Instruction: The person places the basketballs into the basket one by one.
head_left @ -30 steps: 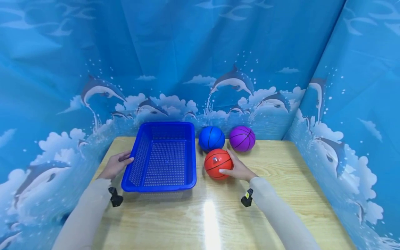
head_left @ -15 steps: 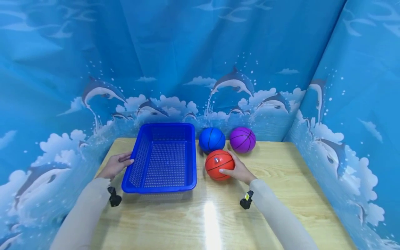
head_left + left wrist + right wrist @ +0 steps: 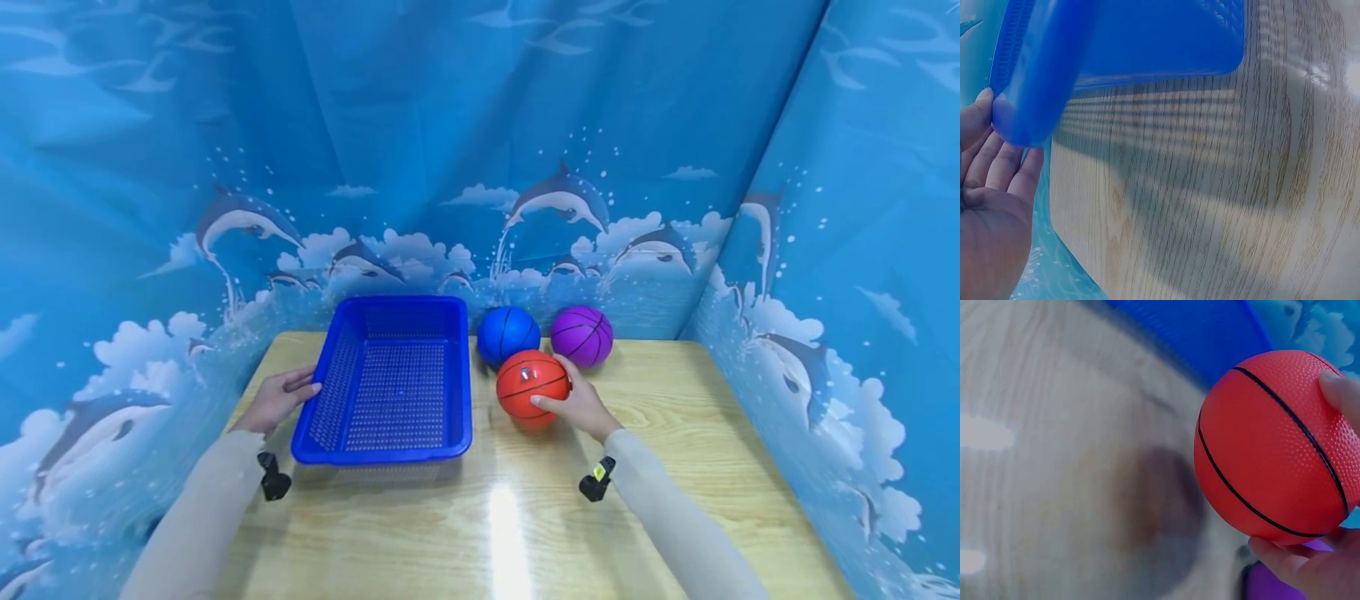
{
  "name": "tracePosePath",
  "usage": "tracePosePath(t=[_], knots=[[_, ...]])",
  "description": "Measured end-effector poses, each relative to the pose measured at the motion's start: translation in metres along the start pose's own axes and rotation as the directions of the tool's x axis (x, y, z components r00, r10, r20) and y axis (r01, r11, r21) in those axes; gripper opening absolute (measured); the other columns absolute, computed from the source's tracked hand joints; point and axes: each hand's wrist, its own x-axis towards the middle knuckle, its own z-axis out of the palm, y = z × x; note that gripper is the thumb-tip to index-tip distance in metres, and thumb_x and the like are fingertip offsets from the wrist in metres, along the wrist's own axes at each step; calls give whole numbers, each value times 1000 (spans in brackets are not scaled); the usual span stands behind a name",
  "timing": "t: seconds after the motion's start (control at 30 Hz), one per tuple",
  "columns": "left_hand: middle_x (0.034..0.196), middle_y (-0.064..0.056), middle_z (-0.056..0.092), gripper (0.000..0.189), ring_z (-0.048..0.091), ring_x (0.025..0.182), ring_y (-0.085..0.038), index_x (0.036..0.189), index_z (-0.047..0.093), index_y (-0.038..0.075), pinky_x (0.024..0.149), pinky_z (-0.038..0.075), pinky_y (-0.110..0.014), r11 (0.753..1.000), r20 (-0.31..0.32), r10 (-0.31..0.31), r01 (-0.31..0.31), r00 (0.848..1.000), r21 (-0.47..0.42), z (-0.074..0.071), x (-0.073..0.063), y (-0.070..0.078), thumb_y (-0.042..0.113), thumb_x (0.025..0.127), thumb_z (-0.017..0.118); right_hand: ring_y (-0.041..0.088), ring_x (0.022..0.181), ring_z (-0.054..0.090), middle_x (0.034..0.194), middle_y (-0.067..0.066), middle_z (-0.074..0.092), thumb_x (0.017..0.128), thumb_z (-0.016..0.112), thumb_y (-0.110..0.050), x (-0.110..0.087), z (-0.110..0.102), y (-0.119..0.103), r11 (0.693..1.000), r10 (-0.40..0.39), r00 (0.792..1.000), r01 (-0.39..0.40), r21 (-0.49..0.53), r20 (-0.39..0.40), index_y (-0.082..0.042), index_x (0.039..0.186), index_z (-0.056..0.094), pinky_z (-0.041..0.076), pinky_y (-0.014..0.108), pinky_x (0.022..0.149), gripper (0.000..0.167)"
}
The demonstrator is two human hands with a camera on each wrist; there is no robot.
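In the head view, my right hand (image 3: 581, 408) grips a red toy basketball (image 3: 529, 385) from its right side, thumb in front and fingers behind. The right wrist view has the red basketball (image 3: 1266, 450) raised off the table, its shadow lying apart from it. My left hand (image 3: 275, 402) holds the left rim of a blue plastic basket (image 3: 378, 456). Close up in the left wrist view, the thumb is on one side of the basket rim (image 3: 1035, 94) and the fingers are under it. Nothing lies inside the basket.
Behind the red basketball, a blue basketball (image 3: 508, 333) stands close to the basket's right side. A purple basketball (image 3: 582, 336) is to its right. All this is on a wooden table (image 3: 420, 533), backed by a dolphin-print curtain (image 3: 420, 150) that also runs along both sides.
My right hand has raised the red basketball slightly and shifted it a little to the right. The left hand and the basket have stayed in place.
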Motion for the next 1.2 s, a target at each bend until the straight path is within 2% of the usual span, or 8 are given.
tracePosePath(t=[0.2,0.43,0.63,0.83,1.07,1.2], knots=[[148,-27,34,59,36,135,-42,149,27,-1,109,34,-53,1000,3,13,-13,1000,-1,-1,-3,-1,24,101,50,36,129,44,149,12,36,78,78,-44,0,-4,-31,995,-90,995,91,31,-45,-26,152,21,48,52,97,96],[148,-27,34,59,35,135,-42,149,27,-1,110,34,-54,1000,3,-6,6,1000,18,-1,-3,1,24,101,49,30,130,43,151,4,32,76,79,-45,3,3,-77,984,-160,983,166,70,-95,-27,152,21,51,49,95,98],[147,-27,36,58,37,134,-42,149,28,-1,109,35,-54,1000,4,11,-11,1000,26,-1,-2,1,25,101,50,28,128,46,150,3,34,77,78,-45,12,17,-115,971,-203,977,209,115,-60,-29,152,21,52,46,94,96],[146,-27,37,58,38,134,-41,148,29,0,109,36,-52,999,3,25,-25,1000,23,-1,-1,-1,26,101,51,29,126,48,150,6,34,78,77,-41,26,38,-150,961,-266,963,268,75,-39,-30,152,23,51,46,95,92],[146,-27,37,58,38,134,-42,148,29,-1,108,36,-52,999,5,32,-32,999,21,-1,-2,-1,25,101,51,28,124,49,148,7,34,81,76,-39,44,65,-170,960,-273,962,272,70,11,-29,152,22,52,44,93,90],[146,-27,38,58,39,133,-42,148,30,-1,108,36,-53,999,2,38,-38,999,25,-2,-1,-1,24,101,51,28,125,48,148,6,34,81,76,-37,50,80,-178,966,-251,968,250,62,8,-28,152,23,53,44,92,89]])
